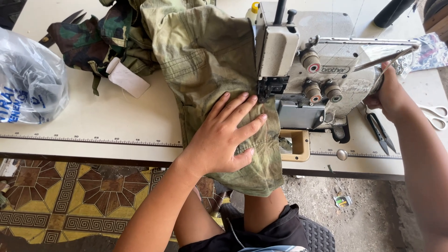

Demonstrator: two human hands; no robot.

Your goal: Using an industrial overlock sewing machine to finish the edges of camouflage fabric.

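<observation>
My left hand [227, 133] lies flat, fingers spread, on a green camouflage garment [205, 56] just left of the presser foot [266, 88] of a white sewing machine [308, 51]. The cloth runs from the table's back down over the front edge onto my lap. My right hand [388, 93] reaches behind the machine's right end and grips the handwheel [379, 80], which is mostly hidden by the hand.
A darker camouflage piece [88, 42] with a white label lies at back left. A clear plastic bag [28, 77] sits at the far left. Black thread snips [380, 133] and white-handled scissors [436, 116] lie right of the machine. The table [93, 121] has a ruler strip along its front.
</observation>
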